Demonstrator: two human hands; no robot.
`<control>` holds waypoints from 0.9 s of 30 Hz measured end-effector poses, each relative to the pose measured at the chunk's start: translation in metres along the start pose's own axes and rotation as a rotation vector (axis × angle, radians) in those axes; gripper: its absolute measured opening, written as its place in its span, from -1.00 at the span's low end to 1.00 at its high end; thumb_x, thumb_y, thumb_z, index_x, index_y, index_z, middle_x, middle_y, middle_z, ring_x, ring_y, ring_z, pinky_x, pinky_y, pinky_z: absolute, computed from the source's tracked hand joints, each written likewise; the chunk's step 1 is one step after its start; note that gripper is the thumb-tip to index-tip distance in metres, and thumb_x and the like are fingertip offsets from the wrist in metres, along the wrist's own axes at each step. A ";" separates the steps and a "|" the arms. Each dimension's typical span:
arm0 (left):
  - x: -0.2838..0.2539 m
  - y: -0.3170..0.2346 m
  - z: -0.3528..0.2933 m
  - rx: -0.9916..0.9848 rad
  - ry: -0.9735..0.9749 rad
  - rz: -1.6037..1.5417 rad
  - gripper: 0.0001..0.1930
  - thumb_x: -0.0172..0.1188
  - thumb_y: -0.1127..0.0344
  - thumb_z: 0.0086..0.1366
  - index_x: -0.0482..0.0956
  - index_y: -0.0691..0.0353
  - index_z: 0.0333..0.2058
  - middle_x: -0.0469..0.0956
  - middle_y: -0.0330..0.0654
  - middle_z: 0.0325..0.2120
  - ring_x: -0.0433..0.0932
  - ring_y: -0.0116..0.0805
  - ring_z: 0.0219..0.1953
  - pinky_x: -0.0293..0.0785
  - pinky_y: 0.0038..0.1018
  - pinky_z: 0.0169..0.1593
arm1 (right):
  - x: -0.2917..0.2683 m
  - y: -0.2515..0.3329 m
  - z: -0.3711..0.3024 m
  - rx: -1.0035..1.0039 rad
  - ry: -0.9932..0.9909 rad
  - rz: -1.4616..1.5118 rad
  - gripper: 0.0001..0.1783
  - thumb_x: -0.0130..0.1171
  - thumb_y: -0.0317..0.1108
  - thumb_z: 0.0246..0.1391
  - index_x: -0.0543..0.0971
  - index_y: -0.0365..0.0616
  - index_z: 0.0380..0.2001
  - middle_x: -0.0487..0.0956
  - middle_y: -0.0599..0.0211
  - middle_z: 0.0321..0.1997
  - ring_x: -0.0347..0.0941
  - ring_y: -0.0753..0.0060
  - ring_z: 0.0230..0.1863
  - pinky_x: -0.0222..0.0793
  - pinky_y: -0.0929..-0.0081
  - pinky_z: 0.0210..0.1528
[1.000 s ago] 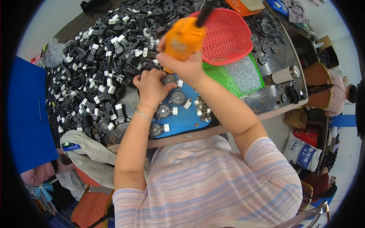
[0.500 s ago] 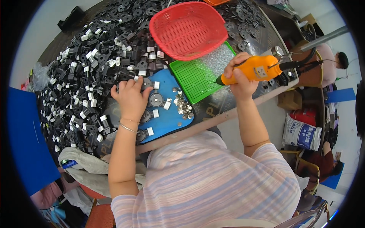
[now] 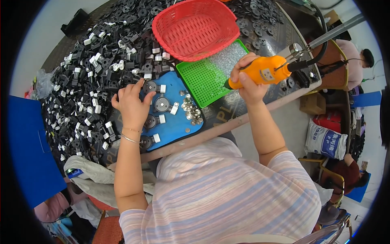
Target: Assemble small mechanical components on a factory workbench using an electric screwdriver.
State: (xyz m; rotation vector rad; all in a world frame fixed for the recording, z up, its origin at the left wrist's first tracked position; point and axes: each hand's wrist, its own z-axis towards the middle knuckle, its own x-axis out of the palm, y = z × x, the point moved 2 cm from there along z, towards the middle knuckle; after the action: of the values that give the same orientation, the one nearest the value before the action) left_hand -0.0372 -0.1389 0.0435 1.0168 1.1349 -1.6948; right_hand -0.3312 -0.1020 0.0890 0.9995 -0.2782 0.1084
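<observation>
My right hand (image 3: 252, 87) is wrapped round an orange electric screwdriver (image 3: 264, 71). Its dark tip points left, over the edge of a green perforated tray (image 3: 203, 83) with many small shiny pieces, too small to tell apart, in its far part. My left hand (image 3: 132, 103) is open, thumb and fingers spread, at the left edge of a blue mat (image 3: 172, 128). Beside it a column of black wheel parts with white ends, among them a round wheel (image 3: 161, 104), lies on the mat. A cluster of small silvery metal caps (image 3: 191, 110) sits on the mat's right side.
A red woven basket (image 3: 195, 32) overlaps the tray's far side. Black-and-white parts (image 3: 89, 93) are heaped on the left of the table, black discs (image 3: 260, 20) at the far right. A cable (image 3: 315, 59) runs from the screwdriver past a metal bar (image 3: 337, 30). Other people sit farther off.
My left hand has drawn slightly left, off the topmost wheel part, which now shows more fully. The screwdriver stays in my right hand. The whole view has shifted a little.
</observation>
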 end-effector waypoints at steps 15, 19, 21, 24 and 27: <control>-0.021 0.019 -0.028 -0.054 -0.009 -0.051 -0.46 0.38 0.10 -0.09 0.53 0.06 -0.07 0.49 -0.29 -0.20 0.36 -0.24 -0.07 0.01 -0.08 0.10 | 0.005 0.000 0.003 0.007 -0.019 0.000 -0.76 0.15 -0.60 -0.13 0.38 -0.24 -0.34 0.44 0.31 -0.52 0.39 0.56 -0.54 0.35 0.63 -0.45; -0.021 0.025 -0.034 -0.067 -0.016 -0.082 -0.42 0.42 0.12 -0.15 0.53 0.09 -0.08 0.48 -0.24 -0.17 0.36 -0.21 -0.05 0.07 -0.17 0.08 | 0.013 0.007 0.009 -0.077 0.015 0.095 -0.74 0.15 -0.56 -0.11 0.37 -0.27 -0.29 0.36 0.23 -0.38 0.40 0.47 -0.52 0.34 0.56 -0.46; -0.018 0.027 -0.035 -0.081 -0.018 -0.085 -0.42 0.43 0.12 -0.17 0.53 0.13 -0.10 0.48 -0.23 -0.18 0.36 -0.19 -0.05 0.11 -0.20 0.07 | 0.026 0.013 0.015 -0.107 0.047 0.161 -0.73 0.16 -0.53 -0.10 0.36 -0.28 -0.29 0.35 0.19 -0.32 0.40 0.44 -0.52 0.35 0.53 -0.45; -0.016 0.028 -0.034 -0.068 -0.013 -0.119 -0.42 0.42 0.09 -0.16 0.53 0.16 -0.11 0.48 -0.22 -0.19 0.37 -0.18 -0.06 0.17 -0.22 0.05 | 0.058 0.008 0.022 -0.084 0.126 0.266 -0.73 0.14 -0.55 -0.10 0.36 -0.28 -0.27 0.34 0.18 -0.30 0.40 0.43 -0.51 0.36 0.54 -0.46; -0.010 0.030 -0.031 -0.088 -0.060 -0.117 -0.43 0.42 0.05 -0.15 0.55 0.18 -0.14 0.50 -0.19 -0.21 0.39 -0.17 -0.09 0.21 -0.23 0.02 | 0.106 -0.005 0.022 -0.022 0.220 0.294 -0.75 0.14 -0.60 -0.12 0.39 -0.26 -0.30 0.37 0.26 -0.34 0.39 0.48 -0.49 0.34 0.59 -0.50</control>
State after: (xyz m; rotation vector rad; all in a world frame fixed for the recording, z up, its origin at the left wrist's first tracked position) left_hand -0.0006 -0.1144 0.0368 0.8539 1.2394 -1.7385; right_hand -0.2324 -0.1270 0.1260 0.9110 -0.2224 0.4790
